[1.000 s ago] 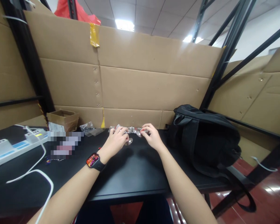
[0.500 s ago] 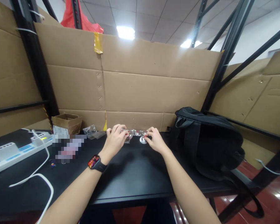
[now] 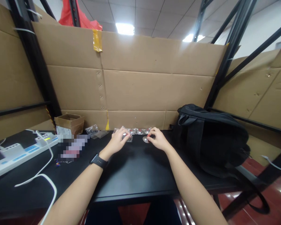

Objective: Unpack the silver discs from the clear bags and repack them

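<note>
My right hand (image 3: 159, 139) pinches the red knob of a clear round disc (image 3: 145, 139), which looks like a suction cup, held just at the black tabletop. My left hand (image 3: 118, 139) is curled, thumb and fingers close together, on a small clear plastic packet (image 3: 130, 139); its fingers hide most of what is there. Behind both hands a row of several similar clear discs with red centres (image 3: 140, 131) lies along the back of the table. A black watch (image 3: 98, 161) is on my left wrist.
Crumpled clear plastic bags (image 3: 97, 132) lie left of my hands, near a small open cardboard box (image 3: 70, 124). A white power strip (image 3: 21, 157) with a loose cable (image 3: 49, 181) occupies the left. A black backpack (image 3: 213, 140) stands at right. Cardboard panels (image 3: 135, 90) wall the back.
My left hand has drawn slightly left and turned, showing more of the row of discs. My right hand keeps its pinch on the disc. The watch screen has gone dark.
</note>
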`<action>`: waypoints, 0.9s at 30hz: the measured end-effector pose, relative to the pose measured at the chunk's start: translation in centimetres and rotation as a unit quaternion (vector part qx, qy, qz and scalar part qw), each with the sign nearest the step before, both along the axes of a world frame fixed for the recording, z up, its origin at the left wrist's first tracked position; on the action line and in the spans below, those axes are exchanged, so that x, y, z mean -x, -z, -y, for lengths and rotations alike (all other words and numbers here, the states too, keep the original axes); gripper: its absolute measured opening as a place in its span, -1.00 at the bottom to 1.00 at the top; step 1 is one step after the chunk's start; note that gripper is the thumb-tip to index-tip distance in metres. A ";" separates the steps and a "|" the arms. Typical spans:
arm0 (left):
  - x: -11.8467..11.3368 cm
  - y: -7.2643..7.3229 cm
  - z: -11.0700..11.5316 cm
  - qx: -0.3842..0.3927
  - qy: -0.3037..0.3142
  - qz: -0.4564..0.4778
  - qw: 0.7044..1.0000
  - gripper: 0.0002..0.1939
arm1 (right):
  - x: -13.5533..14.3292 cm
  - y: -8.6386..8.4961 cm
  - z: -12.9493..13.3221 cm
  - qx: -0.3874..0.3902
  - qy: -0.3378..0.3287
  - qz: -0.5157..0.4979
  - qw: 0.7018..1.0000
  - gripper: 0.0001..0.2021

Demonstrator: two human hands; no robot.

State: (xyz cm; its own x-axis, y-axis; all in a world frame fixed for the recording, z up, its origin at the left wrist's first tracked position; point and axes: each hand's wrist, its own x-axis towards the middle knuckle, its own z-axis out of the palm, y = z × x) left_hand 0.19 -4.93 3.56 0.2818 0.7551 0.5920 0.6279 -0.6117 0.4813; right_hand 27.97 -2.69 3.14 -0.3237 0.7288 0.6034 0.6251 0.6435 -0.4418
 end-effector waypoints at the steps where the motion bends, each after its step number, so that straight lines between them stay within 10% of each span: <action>1: -0.1 0.1 -0.2 0.033 0.039 0.030 0.998 -0.72 | 0.0 0.1 0.0 0.004 -0.005 -0.007 1.000 -0.97; 9: -2.4 0.8 -0.2 0.221 0.163 0.301 0.913 -0.64 | 2.4 -0.5 1.2 0.015 -0.035 -0.150 0.988 -0.87; 14: -3.1 0.9 0.4 0.249 0.162 0.322 0.899 -0.64 | 6.0 -0.7 2.8 -0.007 -0.037 -0.284 0.958 -0.83; 27: -3.6 1.4 0.6 0.274 0.175 0.357 0.876 -0.63 | 7.8 -0.5 4.1 -0.022 -0.052 -0.249 0.967 -0.89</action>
State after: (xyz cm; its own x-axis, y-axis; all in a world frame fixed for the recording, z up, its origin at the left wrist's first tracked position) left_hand 3.74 -5.48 2.15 0.2582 0.9223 0.2875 -0.1330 -0.2608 0.9562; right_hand 20.18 -6.81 3.61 -0.0548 0.6778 0.7332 0.2719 0.7167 -0.6423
